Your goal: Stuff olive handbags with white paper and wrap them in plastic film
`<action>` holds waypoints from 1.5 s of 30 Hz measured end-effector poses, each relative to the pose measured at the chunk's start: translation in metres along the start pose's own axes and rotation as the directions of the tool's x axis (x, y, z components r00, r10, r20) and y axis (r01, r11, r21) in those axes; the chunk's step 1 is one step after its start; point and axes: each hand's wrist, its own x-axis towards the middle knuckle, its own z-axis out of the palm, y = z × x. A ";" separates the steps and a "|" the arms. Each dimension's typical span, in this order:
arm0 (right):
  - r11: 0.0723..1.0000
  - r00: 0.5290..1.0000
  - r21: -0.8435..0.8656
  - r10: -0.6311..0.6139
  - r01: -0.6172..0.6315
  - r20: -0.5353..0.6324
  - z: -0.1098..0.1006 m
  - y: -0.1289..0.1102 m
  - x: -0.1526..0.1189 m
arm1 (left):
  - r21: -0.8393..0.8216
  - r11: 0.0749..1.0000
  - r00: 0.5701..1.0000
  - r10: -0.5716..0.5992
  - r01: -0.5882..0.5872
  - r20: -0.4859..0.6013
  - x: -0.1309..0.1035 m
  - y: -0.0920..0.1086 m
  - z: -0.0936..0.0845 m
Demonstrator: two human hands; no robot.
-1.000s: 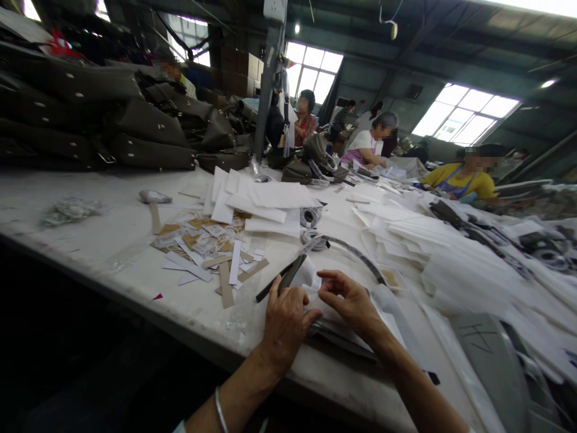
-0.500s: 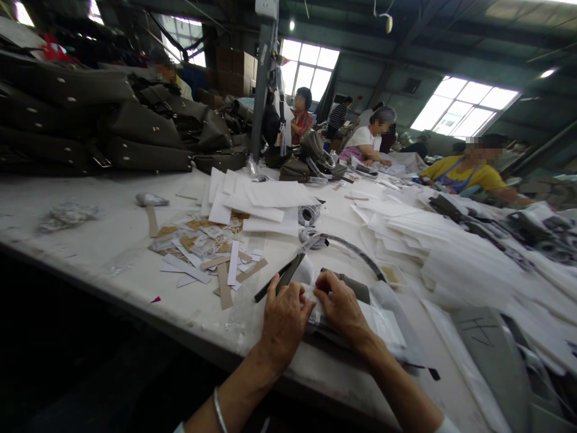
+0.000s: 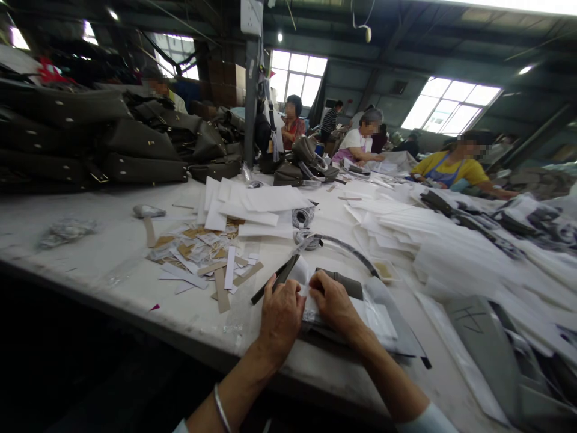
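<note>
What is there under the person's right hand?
White wrapping and a dark grey piece show beside the right hand; whatever its palm covers cannot be seen.

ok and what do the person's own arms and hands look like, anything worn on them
The left hand and right hand are ungloved. A plain, narrow silver-coloured bangle circles the left forearm. A pale bluish sleeve covers part of the right forearm, and a sliver of similar pale cloth shows on the left; both lower forearms are bare.
</note>
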 end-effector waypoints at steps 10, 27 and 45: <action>0.993 0.987 -0.075 -0.095 0.086 -0.130 0.001 -0.002 -0.003 | 0.036 0.999 1.000 0.003 -0.003 -0.018 0.004 -0.002 0.007; 0.946 0.970 -0.222 -0.216 0.235 0.109 -0.006 -0.006 -0.029 | 0.066 0.990 0.991 0.130 -0.128 -0.034 0.005 -0.011 0.010; 0.939 0.974 -0.272 -0.181 0.212 0.134 -0.022 -0.006 -0.024 | 0.150 0.919 0.929 0.370 -0.365 -0.008 -0.031 -0.002 -0.008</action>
